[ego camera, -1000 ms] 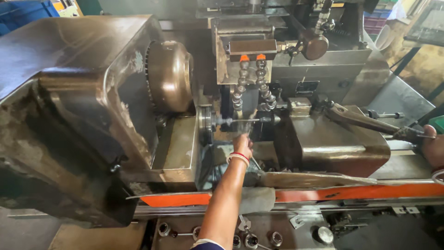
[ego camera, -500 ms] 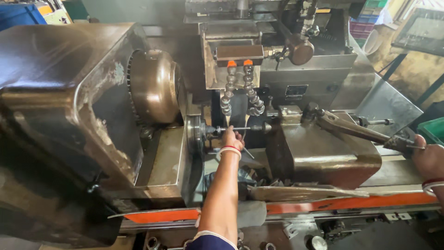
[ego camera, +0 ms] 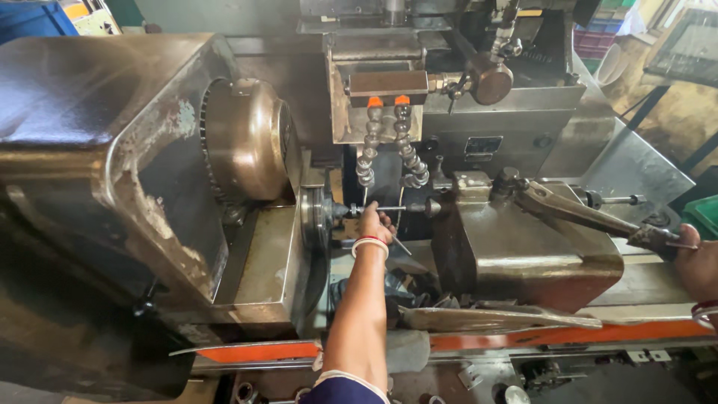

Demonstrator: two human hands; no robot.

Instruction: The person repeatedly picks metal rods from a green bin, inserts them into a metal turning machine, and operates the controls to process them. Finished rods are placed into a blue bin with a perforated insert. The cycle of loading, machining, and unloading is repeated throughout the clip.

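Oily grinding machine; left hand pinching thin rod, right hand clamped on lever.

Small dark rectangular nameplate on the grey machine housing, behind the coolant hoses

At frame centre, the left hand touches a thin rod on the machine; the right hand grasps a lever at right.

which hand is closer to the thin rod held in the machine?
Left. The left hand is right at the thin rod, fingers touching it. The right hand is far off, gripping the long lever.
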